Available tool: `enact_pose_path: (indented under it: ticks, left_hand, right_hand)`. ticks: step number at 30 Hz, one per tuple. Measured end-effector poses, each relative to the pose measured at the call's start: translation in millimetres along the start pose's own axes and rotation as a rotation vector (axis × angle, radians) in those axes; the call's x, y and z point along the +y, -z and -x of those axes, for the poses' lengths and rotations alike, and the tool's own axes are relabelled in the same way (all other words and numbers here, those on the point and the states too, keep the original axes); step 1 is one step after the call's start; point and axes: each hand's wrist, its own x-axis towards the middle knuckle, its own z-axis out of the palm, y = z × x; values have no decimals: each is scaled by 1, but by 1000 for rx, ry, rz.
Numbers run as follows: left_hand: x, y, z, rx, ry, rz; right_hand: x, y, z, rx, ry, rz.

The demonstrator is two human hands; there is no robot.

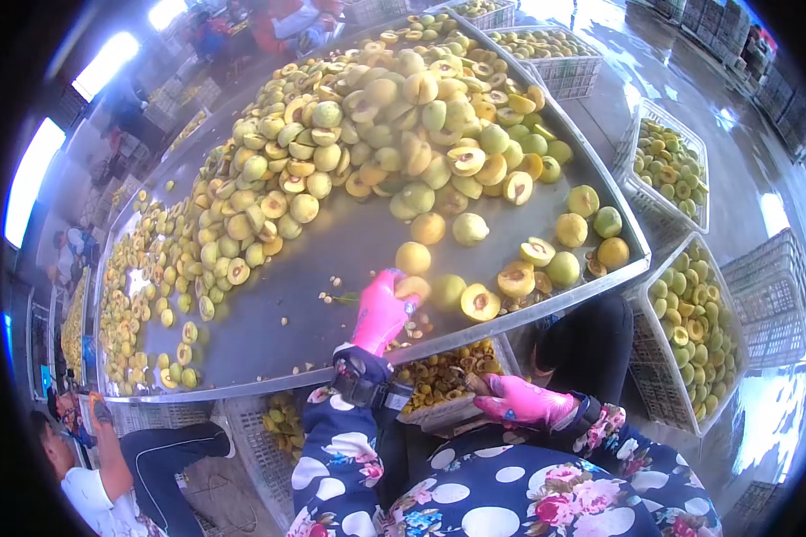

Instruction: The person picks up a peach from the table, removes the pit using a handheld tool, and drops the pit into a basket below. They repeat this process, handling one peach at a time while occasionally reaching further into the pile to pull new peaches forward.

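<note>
My left hand [383, 313], in a pink glove, is over the near edge of the metal table, its fingers closed round a yellow stone-fruit half [412, 288]. Whole and halved yellow-green fruits lie just beyond it, among them a cut half with its stone showing [480, 302]. My right hand [530, 403], also pink-gloved, is lower, beside a crate [448, 410] of dark yellow-brown fruit pieces below the table edge. Its fingers are curled round a small brownish object that I cannot make out.
A large heap of fruit [331, 152] covers the far part of the metal table [331, 259]. Plastic crates of fruit [690, 340] stand on the right. At lower left sits another person [107, 483]; more people are further back.
</note>
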Motion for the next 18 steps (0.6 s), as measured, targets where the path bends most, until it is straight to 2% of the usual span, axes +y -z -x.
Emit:
enact_pose_path:
  ticks: [1,2,5,6,9,10,13,14,18]
  left_hand:
    - [-3,-2,5,-26,24,79]
    - [-13,-5,11,0,-32,177]
    - [-1,-3,40,70,59,456]
    - [2,-1,45,187,-198,284]
    - [19,8,71,113,-113,566]
    - [14,9,75,48,-49,617]
    - [22,13,96,-113,239,1109]
    - [18,7,103,-120,207,1180]
    - [26,5,113,-195,315,1471]
  right_hand:
    - [0,0,2,5,7,-48]
    - [-3,0,2,9,16,-95]
    - [-18,-3,7,-13,59,-252]
    - [-20,-4,7,-9,79,-246]
    - [-30,-6,11,-26,153,-233]
    - [-34,-7,13,-38,178,-231]
    - [-50,-9,21,-70,151,-294]
    - [-49,-11,20,-67,160,-283]
    - [-52,-14,22,-66,153,-232]
